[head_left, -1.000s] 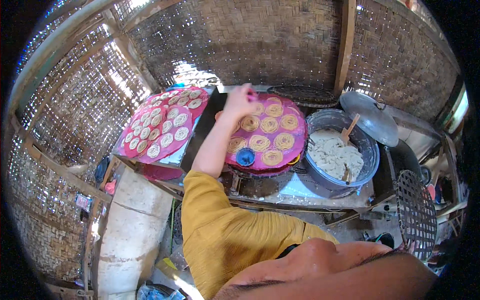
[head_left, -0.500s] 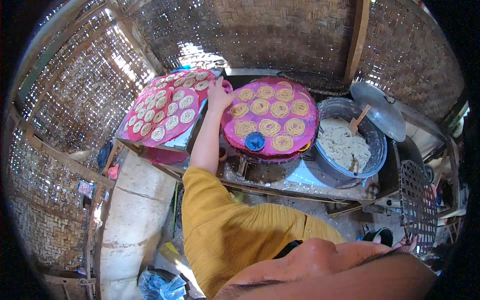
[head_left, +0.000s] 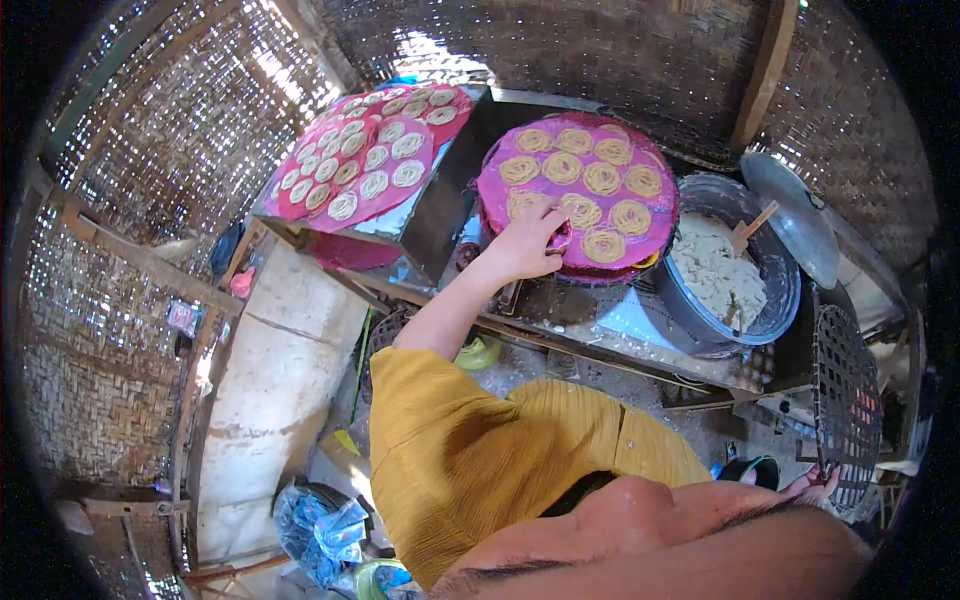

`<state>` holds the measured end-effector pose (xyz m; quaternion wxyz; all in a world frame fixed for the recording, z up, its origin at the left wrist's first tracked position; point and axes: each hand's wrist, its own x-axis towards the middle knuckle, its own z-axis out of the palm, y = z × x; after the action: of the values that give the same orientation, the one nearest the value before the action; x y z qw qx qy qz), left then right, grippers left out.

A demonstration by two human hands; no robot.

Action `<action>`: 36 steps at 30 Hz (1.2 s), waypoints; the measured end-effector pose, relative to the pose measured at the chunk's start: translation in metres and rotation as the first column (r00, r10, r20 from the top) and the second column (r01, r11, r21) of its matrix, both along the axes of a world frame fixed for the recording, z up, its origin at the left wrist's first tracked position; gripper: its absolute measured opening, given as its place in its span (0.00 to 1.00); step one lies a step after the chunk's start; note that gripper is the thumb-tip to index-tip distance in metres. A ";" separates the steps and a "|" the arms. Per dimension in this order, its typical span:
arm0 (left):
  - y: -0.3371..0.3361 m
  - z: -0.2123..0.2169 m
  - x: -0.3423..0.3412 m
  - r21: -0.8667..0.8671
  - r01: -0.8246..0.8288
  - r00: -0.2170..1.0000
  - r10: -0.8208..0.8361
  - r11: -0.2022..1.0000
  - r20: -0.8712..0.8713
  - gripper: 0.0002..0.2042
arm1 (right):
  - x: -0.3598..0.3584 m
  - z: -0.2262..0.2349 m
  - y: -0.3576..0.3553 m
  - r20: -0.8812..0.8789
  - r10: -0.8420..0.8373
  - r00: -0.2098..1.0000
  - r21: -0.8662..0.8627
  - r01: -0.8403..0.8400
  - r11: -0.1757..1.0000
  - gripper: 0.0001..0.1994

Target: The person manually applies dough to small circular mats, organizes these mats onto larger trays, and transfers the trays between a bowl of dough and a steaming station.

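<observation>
Your left hand (head_left: pixel 528 243) is stretched forward over the near edge of the round magenta tray (head_left: pixel 655 228) that sits on the worktop. Its fingers (head_left: pixel 548 222) are curled downward against the tray's surface, close beside the coiled pale-yellow noodle rounds (head_left: pixel 583 180) laid out there. From this angle you cannot tell whether they pinch one of the rounds or merely rest on the tray. The nearest coils lie just beyond your fingertips, and the others are spread across the far half of the tray.

Your right hand is out of view.

To the left, well apart from your hand, two more magenta trays (head_left: pixel 368 158) full of smaller pale rounds lie tilted on a shiny metal surface (head_left: pixel 395 222). To the right of the tray, touching or nearly touching it, stands a large grey metal basin (head_left: pixel 775 300) holding white dough (head_left: pixel 712 272) with a wooden stick (head_left: pixel 752 226) standing in it. A round metal lid (head_left: pixel 790 215) leans behind the basin. Woven bamboo walls (head_left: pixel 180 120) close in the scene.
</observation>
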<state>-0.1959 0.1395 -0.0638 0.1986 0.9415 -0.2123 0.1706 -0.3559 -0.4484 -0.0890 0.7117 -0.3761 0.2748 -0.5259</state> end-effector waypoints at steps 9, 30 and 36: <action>0.096 -0.048 -0.027 -0.242 -0.582 0.793 0.608 0.776 0.042 0.35 | 0.001 0.022 0.034 0.079 0.028 0.997 0.027 -0.030 0.999 0.11; -0.014 -0.029 -0.004 -0.496 -0.189 0.770 0.442 0.847 0.461 0.17 | -0.017 0.017 0.061 0.093 0.141 0.986 -0.141 -0.127 0.982 0.16; -0.093 -0.007 0.007 0.037 0.033 0.966 -0.041 0.999 0.255 0.21 | -0.008 0.027 0.100 0.159 0.266 0.951 -0.099 -0.253 0.962 0.16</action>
<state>-0.1889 0.0466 -0.0704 0.1574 0.9106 -0.2565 0.2834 -0.3642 -0.3479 -0.0615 0.7804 -0.3898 0.1405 -0.4683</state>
